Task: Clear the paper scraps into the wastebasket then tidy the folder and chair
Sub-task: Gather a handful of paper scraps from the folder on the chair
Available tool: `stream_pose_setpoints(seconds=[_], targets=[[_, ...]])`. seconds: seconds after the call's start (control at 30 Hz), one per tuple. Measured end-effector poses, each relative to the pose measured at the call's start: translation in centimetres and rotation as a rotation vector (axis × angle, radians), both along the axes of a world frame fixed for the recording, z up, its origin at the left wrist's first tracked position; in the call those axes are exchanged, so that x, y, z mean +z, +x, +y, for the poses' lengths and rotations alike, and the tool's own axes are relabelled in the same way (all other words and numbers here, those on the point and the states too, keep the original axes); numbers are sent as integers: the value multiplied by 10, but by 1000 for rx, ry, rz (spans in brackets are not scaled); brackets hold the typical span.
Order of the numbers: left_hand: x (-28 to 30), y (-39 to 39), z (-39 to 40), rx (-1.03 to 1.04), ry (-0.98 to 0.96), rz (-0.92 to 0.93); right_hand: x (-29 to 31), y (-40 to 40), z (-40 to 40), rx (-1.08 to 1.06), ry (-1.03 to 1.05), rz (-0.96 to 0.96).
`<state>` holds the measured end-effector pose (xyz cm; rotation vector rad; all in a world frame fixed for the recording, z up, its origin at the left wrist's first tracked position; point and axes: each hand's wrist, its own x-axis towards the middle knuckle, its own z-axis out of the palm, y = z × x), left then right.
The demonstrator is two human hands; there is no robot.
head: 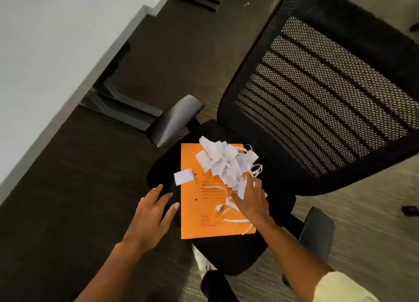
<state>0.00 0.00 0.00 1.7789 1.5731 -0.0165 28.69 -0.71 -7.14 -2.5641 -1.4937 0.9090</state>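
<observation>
An orange folder (204, 211) lies flat on the seat of a black mesh office chair (328, 86), carrying a loose heap of white paper scraps (224, 163) toward its far end, with one scrap overhanging its left edge and thin strips trailing toward its near end. The left hand (152, 220) hovers spread and empty just left of the folder, while the right hand (251, 202) reaches over the folder's right side, fingers extended into the heap's near edge, gripping nothing plainly. No wastebasket is in view, so the likely failures are strips sliding off a tilted folder, or the chair rolling away under a push.
</observation>
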Motion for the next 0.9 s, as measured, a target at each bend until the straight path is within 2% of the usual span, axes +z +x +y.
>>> stream_pose_setpoints(seconds=[0.23,0.43,0.6,0.9], targets=[[-63,12,40,-39,17,-3,-66,1,34,-63,-21,56],[-106,27,73,-92,37,15,-107,4,51,67,67,13],[-122,47,101,-179,71,35,-116,5,51,90,166,-19],[-141,123,160,-408,230,165,-96,13,28,-139,425,278]])
